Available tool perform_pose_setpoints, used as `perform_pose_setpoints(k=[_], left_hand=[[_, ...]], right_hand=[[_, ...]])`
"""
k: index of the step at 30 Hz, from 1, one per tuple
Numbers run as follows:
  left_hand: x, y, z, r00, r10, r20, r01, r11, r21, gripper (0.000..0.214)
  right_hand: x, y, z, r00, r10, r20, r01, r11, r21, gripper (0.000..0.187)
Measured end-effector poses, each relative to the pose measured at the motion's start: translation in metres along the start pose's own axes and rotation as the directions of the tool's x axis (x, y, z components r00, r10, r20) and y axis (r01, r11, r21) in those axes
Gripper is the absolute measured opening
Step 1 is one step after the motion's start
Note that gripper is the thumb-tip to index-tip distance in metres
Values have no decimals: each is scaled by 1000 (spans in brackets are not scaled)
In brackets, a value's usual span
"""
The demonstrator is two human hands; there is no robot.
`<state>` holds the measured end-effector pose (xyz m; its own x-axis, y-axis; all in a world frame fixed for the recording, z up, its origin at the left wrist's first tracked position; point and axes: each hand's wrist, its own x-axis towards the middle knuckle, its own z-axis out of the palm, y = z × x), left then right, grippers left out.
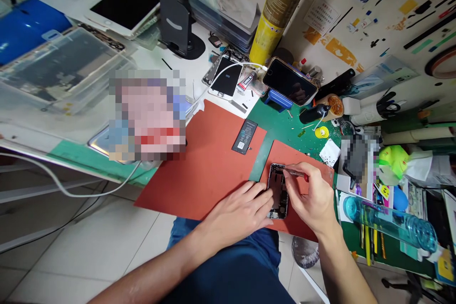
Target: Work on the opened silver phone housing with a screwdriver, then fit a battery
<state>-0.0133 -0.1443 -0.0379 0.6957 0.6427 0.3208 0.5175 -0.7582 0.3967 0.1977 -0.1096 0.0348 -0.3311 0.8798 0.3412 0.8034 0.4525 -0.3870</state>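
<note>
An opened phone housing (278, 190), its inner parts showing, lies on the red-brown mat in front of me. Along its left edge my left hand (247, 206) grips it, with curled fingers at the rim. My right hand (313, 194) pinches a slim metal tool with a red end (297, 174); its tip reaches the upper right part of the housing. I cannot make out the tip's exact shape. A black phone battery (245, 137) lies apart on the mat, above and left of the housing.
Behind the mats (206, 166) stand a propped phone (291, 80), a white-framed screen (226, 76) and a yellow spray can (278, 14). At right lie a blue plastic bottle (395, 223) and several pens. A tablet (124, 5) and plastic box (60, 71) sit left; a white cable (71, 194) hangs over the edge.
</note>
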Motion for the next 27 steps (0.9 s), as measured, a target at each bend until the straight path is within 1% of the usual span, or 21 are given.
perform_pose_setpoints(k=[5, 8, 11, 12, 14, 17, 19, 22, 27], left_hand=[[1, 0, -1, 1000, 7, -4, -7, 1000, 7, 42], [1, 0, -1, 1000, 9, -3, -8, 1000, 11, 42], [1, 0, -1, 1000, 6, -4, -6, 1000, 4, 44], [1, 0, -1, 1000, 3, -6, -3, 1000, 2, 44], [0, 0, 0, 1000, 3, -20, -3, 1000, 1, 45], [-1, 0, 1, 999, 10, -42, -10, 1000, 2, 48], [-1, 0, 1, 999, 9, -37, -9, 1000, -6, 51], [-1, 0, 1, 1000, 6, -17, -6, 1000, -4, 52], [0, 0, 0, 999, 9, -35, -9, 1000, 14, 48]], right_hand=[[3, 3, 8, 998, -13, -63, 9, 998, -61, 23], [4, 1, 12, 996, -5, -85, 0, 998, -66, 21], [3, 0, 11, 995, 14, -100, -18, 999, -45, 22], [0, 2, 9, 993, 35, -111, -38, 999, -27, 24], [-6, 6, 4, 978, 123, -168, -119, 992, 32, 32], [-20, 17, -4, 915, 301, -268, -266, 951, 161, 41], [-28, 23, -6, 889, 375, -263, -322, 920, 223, 40], [-34, 27, -3, 884, 405, -233, -343, 901, 265, 37], [-32, 28, 7, 895, 393, -210, -327, 900, 288, 36]])
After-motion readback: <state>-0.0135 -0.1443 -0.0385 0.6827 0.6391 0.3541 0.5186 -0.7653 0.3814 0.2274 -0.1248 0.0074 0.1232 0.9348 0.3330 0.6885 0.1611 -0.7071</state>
